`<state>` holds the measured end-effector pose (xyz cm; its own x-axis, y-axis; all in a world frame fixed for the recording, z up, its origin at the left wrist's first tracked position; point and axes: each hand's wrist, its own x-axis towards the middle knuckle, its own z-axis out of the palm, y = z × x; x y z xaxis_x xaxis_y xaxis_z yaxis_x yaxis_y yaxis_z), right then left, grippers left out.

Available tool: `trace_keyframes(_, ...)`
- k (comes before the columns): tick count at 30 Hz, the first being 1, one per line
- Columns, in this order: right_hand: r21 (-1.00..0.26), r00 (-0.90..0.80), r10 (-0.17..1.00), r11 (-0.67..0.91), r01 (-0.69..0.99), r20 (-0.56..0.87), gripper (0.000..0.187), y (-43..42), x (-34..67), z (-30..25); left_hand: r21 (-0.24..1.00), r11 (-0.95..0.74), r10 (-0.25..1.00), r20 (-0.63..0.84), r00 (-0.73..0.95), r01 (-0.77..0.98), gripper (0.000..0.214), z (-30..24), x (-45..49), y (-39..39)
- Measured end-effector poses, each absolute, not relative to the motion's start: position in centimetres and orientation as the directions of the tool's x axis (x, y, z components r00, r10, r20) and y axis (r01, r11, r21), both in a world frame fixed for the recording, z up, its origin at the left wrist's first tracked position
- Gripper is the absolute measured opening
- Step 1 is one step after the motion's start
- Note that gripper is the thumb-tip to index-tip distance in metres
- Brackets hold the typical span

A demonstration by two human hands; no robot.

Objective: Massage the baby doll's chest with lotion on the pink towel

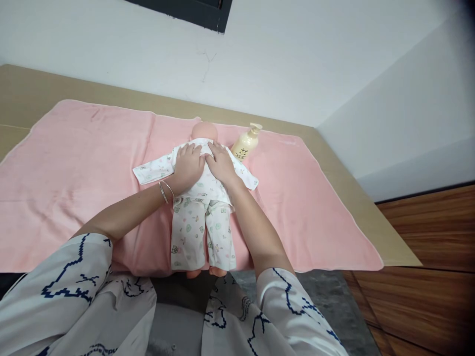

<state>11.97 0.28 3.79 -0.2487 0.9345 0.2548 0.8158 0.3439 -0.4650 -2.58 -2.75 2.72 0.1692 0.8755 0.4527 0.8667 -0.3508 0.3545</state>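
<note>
A baby doll point(205, 131) lies face down or with its face out of sight on a pink blanket point(92, 148), its head toward the wall. It wears a white printed top point(208, 189) and matching pants point(189, 232), with its feet at the near edge. My left hand point(188, 168) rests flat on the left of the doll's upper body, fingers stretched out. Beside it, my right hand point(221, 163) lies on the right of the upper body, fingers extended and near the left hand. Neither hand grips anything.
A cream pump bottle point(245, 142) leans or lies on the blanket just right of the doll's shoulder. The blanket covers a tan table point(297, 127) against a white wall point(260, 59). Wooden drawers point(426, 227) stand at the right.
</note>
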Motion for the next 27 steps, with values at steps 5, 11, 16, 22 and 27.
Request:
trace_keyframes(5,-0.427,-0.232,0.95,0.302,0.852,0.208,0.06,-0.7,11.8,4.6,0.226,-0.493,0.826,0.424,0.371,0.84,0.046,3.7,-2.3,-4.3)
trace_keyframes(11,-0.239,-0.078,0.98,0.122,0.963,0.186,0.058,-5.0,8.6,6.3,0.362,-0.404,0.897,0.337,0.286,0.84,0.042,4.2,-4.2,-0.8)
trace_keyframes(16,-0.265,-0.18,0.973,0.214,0.94,0.147,0.058,-3.8,9.6,6.4,0.316,-0.349,0.904,0.363,0.227,0.882,0.045,3.9,-3.6,-1.7)
trace_keyframes(22,-0.345,-0.227,0.961,0.269,0.899,0.159,0.061,-1.4,11.7,5.5,0.218,-0.407,0.874,0.376,0.309,0.887,0.045,4.2,-2.3,-4.2)
trace_keyframes(27,-0.178,-0.204,0.955,0.244,0.953,0.214,0.058,-4.5,9.3,6.2,0.417,-0.404,0.907,0.299,0.297,0.814,0.038,4.2,-4.4,-0.5)
